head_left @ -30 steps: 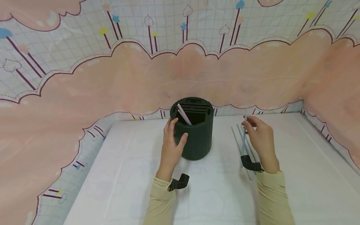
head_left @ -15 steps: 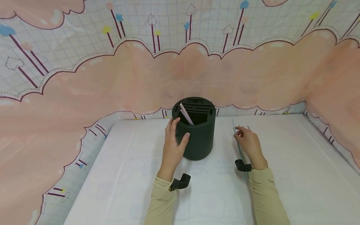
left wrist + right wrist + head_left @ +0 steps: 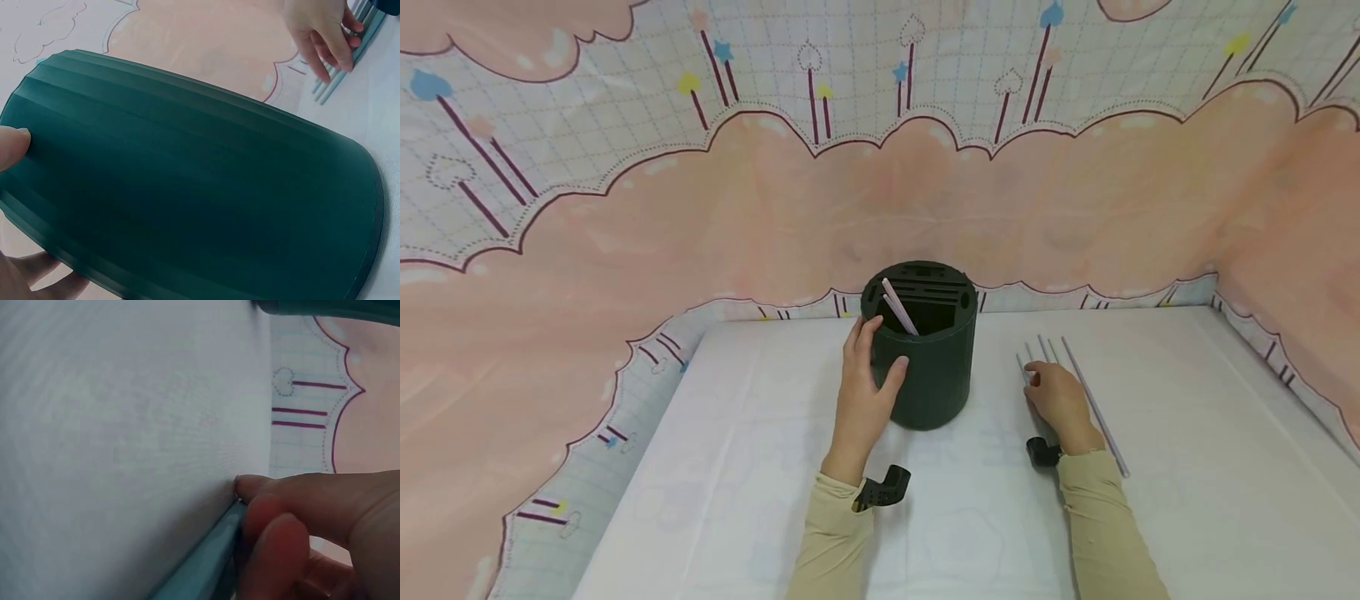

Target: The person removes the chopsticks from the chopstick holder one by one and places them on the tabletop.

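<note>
A dark green pen holder [image 3: 928, 383] with slots in its top stands upright at the table's far side. My left hand [image 3: 863, 396] holds its left side, the thumb [image 3: 14, 147] on the wall and the fingers round the other side. Two pale pink straws [image 3: 901, 310] lean inside its front compartment. To the right, my right hand [image 3: 1060, 402] is low over several thin straws lying side by side. Its fingertips pinch the tip of a light blue straw [image 3: 200, 562] close to the table. Part of the straws is hidden beneath this hand and wrist.
A white cloth covers the table [image 3: 722, 467]. Behind it hangs a pink and white patterned backdrop [image 3: 760, 208], which also comes round on both sides. One grey straw [image 3: 1101, 419] lies slightly apart, right of my right hand. A black wrist camera [image 3: 883, 487] is on each wrist.
My right hand has moved left and down, bringing the raised blue straw down to the others. The straws fanned out on the table now show. My left hand stays on the pen holder.
</note>
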`<state>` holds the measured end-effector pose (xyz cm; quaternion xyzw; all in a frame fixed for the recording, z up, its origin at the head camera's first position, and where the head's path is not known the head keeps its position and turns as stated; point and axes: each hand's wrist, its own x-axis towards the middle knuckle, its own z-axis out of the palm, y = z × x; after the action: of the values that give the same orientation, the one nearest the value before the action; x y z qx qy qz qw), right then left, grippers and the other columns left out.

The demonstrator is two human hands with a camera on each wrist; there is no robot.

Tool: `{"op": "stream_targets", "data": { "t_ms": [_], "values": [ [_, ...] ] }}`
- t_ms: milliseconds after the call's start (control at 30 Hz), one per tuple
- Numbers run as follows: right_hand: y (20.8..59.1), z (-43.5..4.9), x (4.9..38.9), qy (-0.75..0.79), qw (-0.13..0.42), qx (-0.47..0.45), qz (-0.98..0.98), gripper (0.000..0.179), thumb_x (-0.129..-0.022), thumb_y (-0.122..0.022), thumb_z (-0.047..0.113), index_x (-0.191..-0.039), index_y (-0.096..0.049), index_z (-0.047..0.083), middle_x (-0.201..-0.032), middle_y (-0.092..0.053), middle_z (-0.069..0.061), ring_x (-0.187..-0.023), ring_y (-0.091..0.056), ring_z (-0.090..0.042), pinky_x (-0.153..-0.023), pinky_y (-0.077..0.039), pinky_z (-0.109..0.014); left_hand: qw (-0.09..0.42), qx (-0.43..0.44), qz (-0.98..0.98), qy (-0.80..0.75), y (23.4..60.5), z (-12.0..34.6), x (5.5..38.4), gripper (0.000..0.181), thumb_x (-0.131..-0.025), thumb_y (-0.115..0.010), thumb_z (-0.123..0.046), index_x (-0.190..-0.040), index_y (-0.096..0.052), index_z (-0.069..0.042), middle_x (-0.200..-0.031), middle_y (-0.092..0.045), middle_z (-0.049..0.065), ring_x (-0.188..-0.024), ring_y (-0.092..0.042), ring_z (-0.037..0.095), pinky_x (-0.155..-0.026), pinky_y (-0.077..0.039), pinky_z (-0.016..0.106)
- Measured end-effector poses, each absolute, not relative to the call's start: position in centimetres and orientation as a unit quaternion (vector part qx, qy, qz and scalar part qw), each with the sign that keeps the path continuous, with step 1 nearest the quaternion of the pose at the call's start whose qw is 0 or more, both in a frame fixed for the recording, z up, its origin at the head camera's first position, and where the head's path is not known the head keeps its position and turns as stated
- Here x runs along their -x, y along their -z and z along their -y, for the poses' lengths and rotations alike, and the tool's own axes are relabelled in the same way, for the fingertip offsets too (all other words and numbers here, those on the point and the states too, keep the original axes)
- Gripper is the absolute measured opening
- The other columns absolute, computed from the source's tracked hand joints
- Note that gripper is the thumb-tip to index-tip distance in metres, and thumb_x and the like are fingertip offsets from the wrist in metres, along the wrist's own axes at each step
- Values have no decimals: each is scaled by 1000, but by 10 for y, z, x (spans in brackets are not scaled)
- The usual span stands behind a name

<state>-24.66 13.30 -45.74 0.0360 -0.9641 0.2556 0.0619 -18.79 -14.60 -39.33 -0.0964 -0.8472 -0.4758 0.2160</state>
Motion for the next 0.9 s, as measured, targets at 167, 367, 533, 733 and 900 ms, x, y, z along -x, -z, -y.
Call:
{"op": "stream_targets", "data": {
  "t_ms": [167,367,533,733,900],
  "values": [
    [452,-131,247,-281,84,-39,955,30,-79,-59,6,-108,-59,-2,-82,-58,-11,-68,-48,-24,-59,-38,-36,218,97,846,477,394,145,189,55,-88,-47,-47,-136,-22,-41,-147,-11,-3,-130,-22,19,-95,-31,50],
    [424,-119,242,-354,207,-53,911,24,-88,-54,14,-109,-61,5,-91,-59,-10,-68,-55,-22,-58,-38,-33,214,101,844,481,394,145,190,55,-88,-47,-48,-136,-23,-40,-147,-12,1,-130,-23,21,-94,-31,53],
    [396,-100,232,-403,302,-80,860,22,-89,-53,17,-107,-63,8,-92,-59,-5,-74,-58,-17,-64,-43,-29,211,99,845,482,393,145,189,55,-88,-47,-48,-136,-22,-41,-147,-11,0,-130,-22,20,-94,-30,53],
    [370,-73,219,-441,375,-149,801,19,-87,-57,13,-103,-64,6,-92,-60,-4,-84,-56,-16,-73,-45,-22,213,93,846,480,393,145,189,55,-88,-47,-48,-136,-23,-40,-147,-12,2,-130,-23,22,-93,-31,54],
    [358,-49,212,-448,406,-208,769,19,-86,-59,11,-103,-64,6,-98,-61,-4,-90,-56,-17,-82,-43,-27,218,96,844,480,392,146,189,55,-88,-47,-48,-137,-23,-39,-147,-12,3,-130,-24,22,-93,-32,53]
  ]
}}
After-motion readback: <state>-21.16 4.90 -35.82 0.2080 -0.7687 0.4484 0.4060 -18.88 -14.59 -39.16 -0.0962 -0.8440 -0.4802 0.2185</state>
